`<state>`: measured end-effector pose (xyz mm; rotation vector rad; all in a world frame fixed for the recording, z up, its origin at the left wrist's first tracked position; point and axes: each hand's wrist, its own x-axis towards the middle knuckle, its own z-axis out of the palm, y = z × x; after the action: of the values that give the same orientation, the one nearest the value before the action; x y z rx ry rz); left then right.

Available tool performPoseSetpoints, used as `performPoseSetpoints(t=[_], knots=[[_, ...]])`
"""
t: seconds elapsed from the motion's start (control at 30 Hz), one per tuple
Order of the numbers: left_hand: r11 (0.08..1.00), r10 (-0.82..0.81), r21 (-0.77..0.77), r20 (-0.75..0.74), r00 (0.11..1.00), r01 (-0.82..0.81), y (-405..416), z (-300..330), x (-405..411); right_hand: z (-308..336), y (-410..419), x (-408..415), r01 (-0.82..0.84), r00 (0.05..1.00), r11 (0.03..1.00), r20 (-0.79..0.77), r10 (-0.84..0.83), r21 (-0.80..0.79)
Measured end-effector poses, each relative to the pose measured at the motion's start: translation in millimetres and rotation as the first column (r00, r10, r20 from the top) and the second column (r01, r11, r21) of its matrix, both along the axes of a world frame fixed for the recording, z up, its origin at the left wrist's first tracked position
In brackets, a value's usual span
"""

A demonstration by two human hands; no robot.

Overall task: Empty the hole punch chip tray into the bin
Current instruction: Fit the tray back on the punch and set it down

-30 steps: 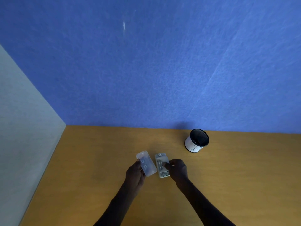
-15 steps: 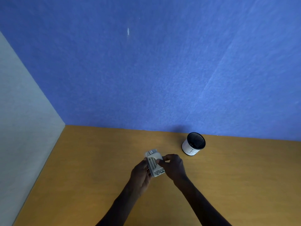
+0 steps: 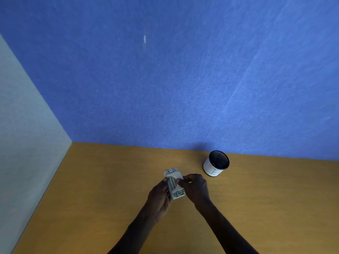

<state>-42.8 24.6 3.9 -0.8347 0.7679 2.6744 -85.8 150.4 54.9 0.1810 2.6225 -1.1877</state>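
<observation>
Blue felt-like wall [image 3: 183, 79] across most of view, w/ small white mark [image 3: 144, 39] high up near centre. Pale grey side panel [image 3: 22, 143] at left, meeting blue wall in a corner. Wood-tone counter [image 3: 100, 189] below, running to both panels.

Two bare forearms coming up from bottom edge, converging mid-counter. Left hand [image 3: 159, 194] cupped under and along left side of hole punch [image 3: 174, 184]; right hand [image 3: 196, 186] on its right side. Fingers of both hands clenched on the punch: right thumb and fingers [image 3: 180, 181] pinching right edge near far end, left fingers wrapped behind, mostly hidden. Punch held above counter, approx. centre of view, long axis pointing away, underside w/ ribbed slots facing camera. Pale grey/white body; chip tray not distinguishable as separate piece — can't tell if seated or loose.

Bin [image 3: 216, 163]: small white cylinder w/ dark mesh-look interior, upright on counter near blue wall, to right of and beyond hands, apart from them. Faint line marking on its side, illegible.
</observation>
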Motion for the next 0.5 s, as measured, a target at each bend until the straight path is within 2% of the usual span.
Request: performPoseSetpoints(t=[0.13,0.23,0.37,0.5], knots=[[0.999,-0.04,0.016,-0.064,0.997,0.042,-0.9,3.0,3.6,1.5,0.9,1.7,-0.02,0.999,1.0,-0.028,0.02,-0.015],[1.0,-0.003,0.006,-0.049,0.999,0.003,1.2,4.3,3.2,4.0,2.0,1.9,-0.075,0.996,0.996,-0.048,0.072,-0.056],[0.997,0.057,-0.047,0.013,0.998,-0.056,0.3,3.4,-0.7,1.6,6.4,-0.2,-0.047,0.997,0.977,0.055,0.059,-0.209],[0.995,0.08,-0.064,0.036,0.996,-0.077,-3.6,5.7,-4.6,-6.2,14.9,3.0,0.046,0.973,0.959,0.23,0.02,-0.278]])
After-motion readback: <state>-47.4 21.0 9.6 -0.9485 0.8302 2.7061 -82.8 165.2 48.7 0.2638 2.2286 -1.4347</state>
